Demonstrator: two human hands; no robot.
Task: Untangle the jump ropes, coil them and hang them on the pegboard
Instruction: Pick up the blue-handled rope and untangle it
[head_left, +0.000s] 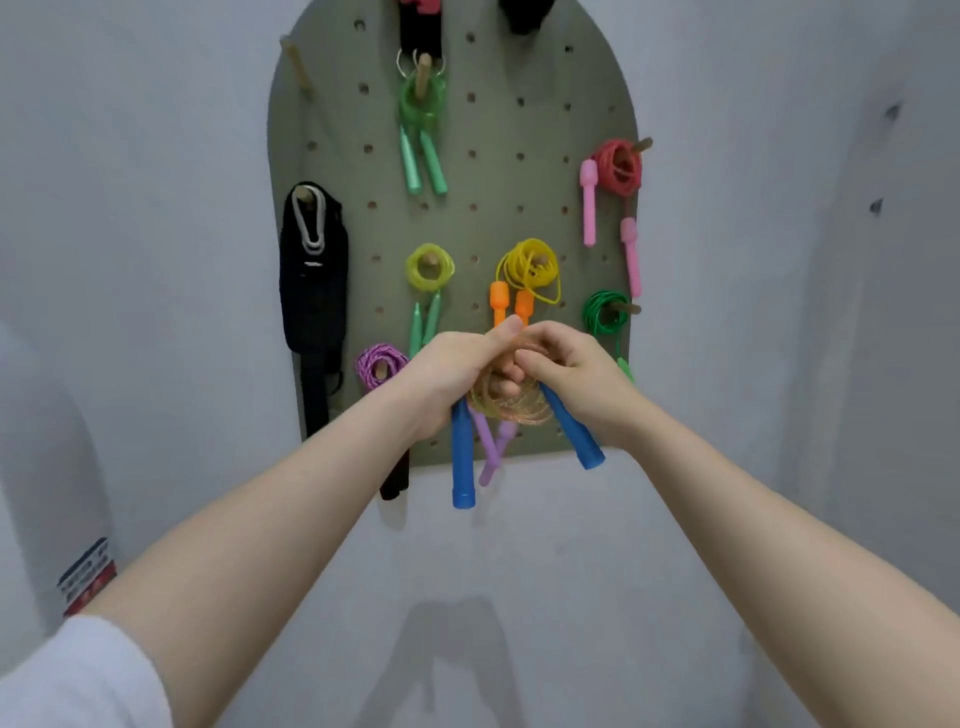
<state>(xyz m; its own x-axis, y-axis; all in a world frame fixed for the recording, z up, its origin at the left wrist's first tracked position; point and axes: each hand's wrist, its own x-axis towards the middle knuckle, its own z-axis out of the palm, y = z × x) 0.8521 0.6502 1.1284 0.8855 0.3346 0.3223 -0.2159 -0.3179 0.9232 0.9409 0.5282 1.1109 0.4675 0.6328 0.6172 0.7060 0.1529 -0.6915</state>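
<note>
Both hands meet before the lower edge of the pegboard (519, 130) — left hand (457, 371) and right hand (576, 374) closed on a coiled glittery jump rope (511, 405), its blue handles (462, 462) hanging below the board's rim, over bare wall.

This looks like a storage corner of a home or a small exercise room, though which of the two cannot be told. A grey-green pegboard (519, 130) with an arched top is fixed to a plain pale wall (779, 312), and wooden pegs (423, 73) stick out of its rows of holes. Coiled jump ropes (530, 270) in green, yellow, red and purple hang on those pegs, their plastic handles (588, 202) dangling below. A black strap bag (311, 280) hangs on a peg at the board's left edge. The wall shows a few small dark marks (892, 111) to the right.
</note>
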